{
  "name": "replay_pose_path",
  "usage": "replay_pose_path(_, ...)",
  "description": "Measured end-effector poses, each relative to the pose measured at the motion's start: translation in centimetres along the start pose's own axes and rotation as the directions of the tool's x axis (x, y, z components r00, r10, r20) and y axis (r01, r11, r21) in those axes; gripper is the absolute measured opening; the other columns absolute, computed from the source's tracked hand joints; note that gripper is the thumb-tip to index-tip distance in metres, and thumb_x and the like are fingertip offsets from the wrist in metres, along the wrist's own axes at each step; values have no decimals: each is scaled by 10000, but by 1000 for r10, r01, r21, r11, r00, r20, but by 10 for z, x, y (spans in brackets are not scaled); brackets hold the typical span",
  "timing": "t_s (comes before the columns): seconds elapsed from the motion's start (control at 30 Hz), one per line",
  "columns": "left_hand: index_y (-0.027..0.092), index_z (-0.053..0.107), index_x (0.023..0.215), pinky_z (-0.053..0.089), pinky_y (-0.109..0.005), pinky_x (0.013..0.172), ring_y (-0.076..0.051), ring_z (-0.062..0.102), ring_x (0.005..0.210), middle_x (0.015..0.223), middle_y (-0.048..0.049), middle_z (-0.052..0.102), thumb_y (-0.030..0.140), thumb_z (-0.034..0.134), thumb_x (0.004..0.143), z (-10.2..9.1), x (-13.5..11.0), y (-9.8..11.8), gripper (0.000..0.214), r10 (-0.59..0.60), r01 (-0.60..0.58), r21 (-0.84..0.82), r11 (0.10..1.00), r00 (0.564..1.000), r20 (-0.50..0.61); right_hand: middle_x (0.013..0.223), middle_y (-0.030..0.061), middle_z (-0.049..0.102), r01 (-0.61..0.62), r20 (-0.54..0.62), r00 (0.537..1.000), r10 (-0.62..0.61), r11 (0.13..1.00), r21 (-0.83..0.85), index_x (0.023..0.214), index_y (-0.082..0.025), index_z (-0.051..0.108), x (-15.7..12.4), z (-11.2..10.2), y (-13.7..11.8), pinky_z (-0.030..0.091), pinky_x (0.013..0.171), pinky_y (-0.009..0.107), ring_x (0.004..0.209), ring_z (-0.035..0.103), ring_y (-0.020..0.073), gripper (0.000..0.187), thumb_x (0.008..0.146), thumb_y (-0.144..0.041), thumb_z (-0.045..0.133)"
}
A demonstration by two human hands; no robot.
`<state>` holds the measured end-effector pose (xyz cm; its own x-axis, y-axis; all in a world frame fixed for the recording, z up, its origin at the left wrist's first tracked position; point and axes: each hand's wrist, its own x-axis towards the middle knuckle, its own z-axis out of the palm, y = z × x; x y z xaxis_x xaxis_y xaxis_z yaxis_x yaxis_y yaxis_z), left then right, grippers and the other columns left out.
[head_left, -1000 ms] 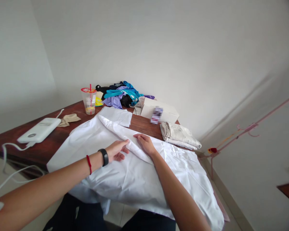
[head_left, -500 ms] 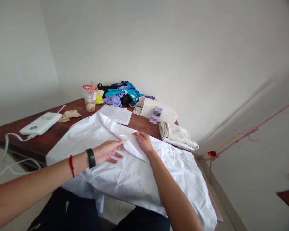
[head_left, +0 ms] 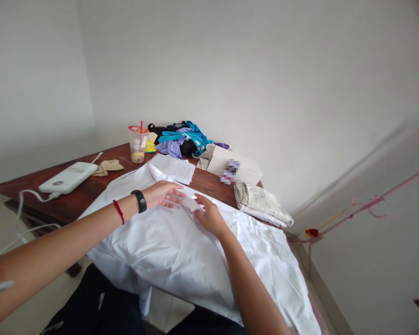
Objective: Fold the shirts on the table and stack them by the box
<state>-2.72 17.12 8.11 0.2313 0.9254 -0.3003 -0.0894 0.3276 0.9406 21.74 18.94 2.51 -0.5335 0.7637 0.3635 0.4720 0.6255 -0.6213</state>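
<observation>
A large white garment (head_left: 153, 237) of smooth, wrinkled cloth lies spread over the table and hangs past its near edge. My left hand (head_left: 165, 193) is open above its middle, fingers stretched out and slightly apart beside a raised fold. Just to the right, my right hand (head_left: 211, 215) has its thumb and fingers bent round that fold, with white cloth between them. A folded white part of cloth (head_left: 176, 168) lies flat behind the garment.
On the dark wooden table (head_left: 214, 183) are a white power bank (head_left: 69, 177) with a cable, a beige cloth (head_left: 109, 167), a plastic cup (head_left: 138, 146) with a straw, piled clothes (head_left: 186, 139), a white box (head_left: 246, 167) and folded patterned fabric (head_left: 261, 204). A pink rack (head_left: 356, 209) stands right.
My left hand has moved up and away from me, its fingers leaving the fold's edge. My right thumb and fingers have spread wider around the fold. The view has shifted slightly.
</observation>
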Motion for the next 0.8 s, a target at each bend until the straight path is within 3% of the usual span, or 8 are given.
replay_pose_path(0.13, 133, 615, 1193, 548, -384, 791, -286, 698, 989, 1171, -151, 715, 445, 555, 925, -7, 4, -10, 416, 248, -242, 438, 866, 968, 46, 1075, 56, 751, -106, -145, 983, 110, 994, 31, 1234, -258, 684, 2, -3, 6, 550, 794, 354, 908, 699, 233, 389, 868, -215, 556)
replay_pose_path(0.3, 193, 708, 1104, 410, -418, 1017, -286, 597, 1077, 1173, -83, 670, 197, 708, 783, -10, 11, -23, 321, 440, -421, 625, 658, 888, 134, 1100, 49, 764, -128, -151, 979, 140, 988, 83, 1125, -242, 737, 4, -7, 4, 540, 829, 359, 970, 698, 250, 310, 869, -244, 564)
replay_pose_path(0.4, 237, 708, 1107, 384, -430, 1023, -293, 551, 1114, 1188, -70, 633, 111, 700, 770, -5, 11, -29, 360, 550, -555, 775, 304, 766, 333, 1128, 44, 760, -125, -97, 986, 139, 982, 139, 1107, -233, 742, 4, -9, 2, 533, 872, 370, 1012, 691, 256, 286, 873, -261, 580)
replay_pose_path(0.47, 236, 682, 1098, 413, -445, 961, -303, 550, 1079, 1161, -84, 621, 190, 715, 816, 2, 10, -35, 288, 571, -563, 824, 59, 696, 435, 1135, 38, 759, -117, -54, 990, 127, 980, 161, 1113, -233, 740, 4, -10, 1, 530, 879, 375, 996, 694, 252, 282, 879, -276, 589)
replay_pose_path(0.5, 229, 663, 1081, 423, -448, 935, -307, 551, 1059, 1135, -90, 618, 265, 730, 832, 7, 10, -39, 260, 588, -541, 841, 3, 682, 436, 1135, 36, 759, -116, -38, 992, 124, 980, 165, 1116, -235, 740, 4, -10, 1, 529, 882, 378, 981, 696, 250, 281, 882, -281, 591)
replay_pose_path(0.57, 217, 611, 1043, 441, -446, 888, -311, 555, 1018, 1072, -95, 605, 440, 739, 835, 19, 11, -47, 330, 645, -464, 886, -15, 673, 363, 1130, 33, 760, -115, -24, 992, 120, 980, 165, 1120, -237, 740, 3, -11, 0, 526, 889, 384, 966, 696, 248, 281, 883, -285, 597)
replay_pose_path(0.63, 219, 552, 1028, 458, -435, 849, -310, 561, 989, 1038, -92, 582, 540, 731, 810, 34, 12, -55, 427, 701, -359, 932, 44, 676, 227, 1121, 35, 762, -116, -23, 992, 121, 980, 159, 1121, -236, 740, 3, -11, 0, 529, 886, 386, 959, 695, 247, 282, 878, -287, 606)
replay_pose_path(0.8, 209, 469, 1107, 494, -402, 761, -321, 578, 1023, 1111, -117, 546, 402, 701, 813, 69, 19, -65, 422, 700, -106, 980, 166, 713, -41, 1107, 45, 760, -126, -7, 992, 129, 977, 170, 1122, -219, 739, 3, -10, 0, 544, 843, 365, 915, 700, 228, 288, 877, -290, 605)
